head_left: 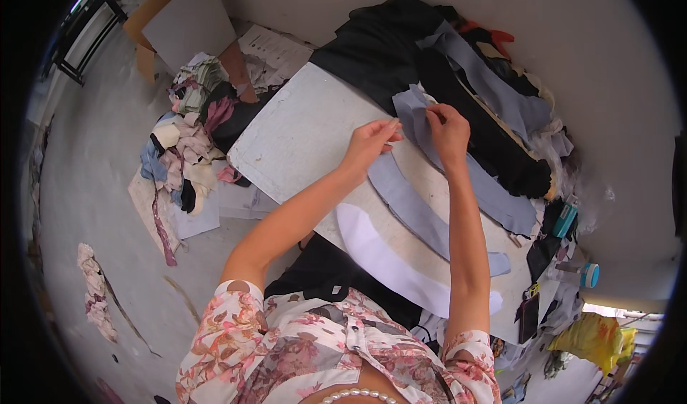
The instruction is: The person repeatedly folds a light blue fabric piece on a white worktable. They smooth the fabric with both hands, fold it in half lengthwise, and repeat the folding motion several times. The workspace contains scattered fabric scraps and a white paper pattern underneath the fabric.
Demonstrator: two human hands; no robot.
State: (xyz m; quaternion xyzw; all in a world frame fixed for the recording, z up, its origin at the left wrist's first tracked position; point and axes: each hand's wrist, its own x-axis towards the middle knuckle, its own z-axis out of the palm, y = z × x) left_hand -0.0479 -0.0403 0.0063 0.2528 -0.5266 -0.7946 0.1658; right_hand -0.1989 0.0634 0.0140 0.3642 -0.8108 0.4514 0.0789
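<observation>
On a white table [283,128], the top end of a long blue-grey cloth strip [497,198] is being worked on by two bare hands. The strip's near edge is met by the fingertips of the left hand [373,143], which are drawn close together; whether any cloth is caught between them cannot be told. At the opposite edge, the cloth is pinched by the thumb and forefinger of the right hand [449,133], with the other fingers curled in. From there the strip is stretched out across the table toward the lower right, partly covered by the right forearm. Beside it, nearer the body, a second blue-grey strip [415,207] is laid in a curve, and nearer still a curved white strip [386,255] is spread along the table edge. The far side of the table is covered by a black cloth [379,50], a long black bundle [490,135] and another blue-grey cloth [519,102]. At the right, a teal object [564,221] and a blue-lidded container [588,275] are seen. On the left, a heap of scraps [195,143] is piled below an open cardboard box [187,28].
</observation>
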